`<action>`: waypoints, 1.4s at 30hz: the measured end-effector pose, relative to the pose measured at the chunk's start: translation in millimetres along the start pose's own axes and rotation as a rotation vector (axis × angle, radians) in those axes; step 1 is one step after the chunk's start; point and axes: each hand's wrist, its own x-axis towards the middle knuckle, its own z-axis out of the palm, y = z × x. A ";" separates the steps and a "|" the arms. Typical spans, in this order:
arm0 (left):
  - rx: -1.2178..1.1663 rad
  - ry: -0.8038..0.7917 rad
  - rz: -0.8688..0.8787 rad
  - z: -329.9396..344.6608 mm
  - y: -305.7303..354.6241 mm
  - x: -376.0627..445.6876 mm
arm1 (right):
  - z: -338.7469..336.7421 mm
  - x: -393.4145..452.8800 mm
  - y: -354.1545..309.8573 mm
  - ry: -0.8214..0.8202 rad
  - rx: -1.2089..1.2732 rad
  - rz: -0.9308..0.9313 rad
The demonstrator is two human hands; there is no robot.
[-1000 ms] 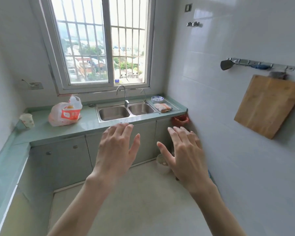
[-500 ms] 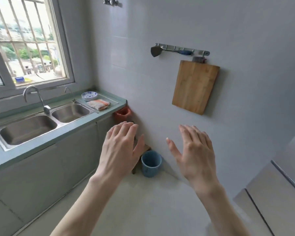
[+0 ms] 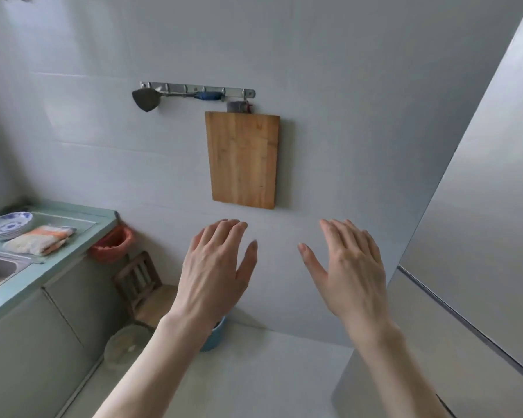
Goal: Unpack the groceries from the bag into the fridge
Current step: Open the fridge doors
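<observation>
**Steel-grey fridge on the right, hands empty**

Steel-grey, the fridge [image 3: 477, 236] stands closed at the right edge; the bag is not in view now. The left hand [image 3: 215, 273] and right hand [image 3: 347, 273] float with fingers spread, holding nothing. I judge the step is turning to open the door; next, a hand must find its edge. Earlier the view showed the sink and window; now the cutting board [image 3: 242, 159] is centred.

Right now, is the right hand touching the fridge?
Apart. The head view shows grey wall between the right hand and the fridge edge; the hand is open and holds nothing.
</observation>
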 end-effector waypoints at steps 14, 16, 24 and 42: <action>-0.279 -0.099 0.210 141.1 57.1 120.4 | 39.8 49.6 106.7 0.037 -0.178 0.277; -0.319 -0.116 0.266 158.7 71.7 131.7 | 38.9 50.8 123.1 0.025 -0.228 0.322; -0.487 -0.123 0.489 229.2 128.0 184.7 | 29.1 55.3 177.2 0.053 -0.369 0.501; -0.918 -0.205 0.759 316.3 248.5 303.3 | 32.6 142.3 222.5 0.374 -0.828 0.763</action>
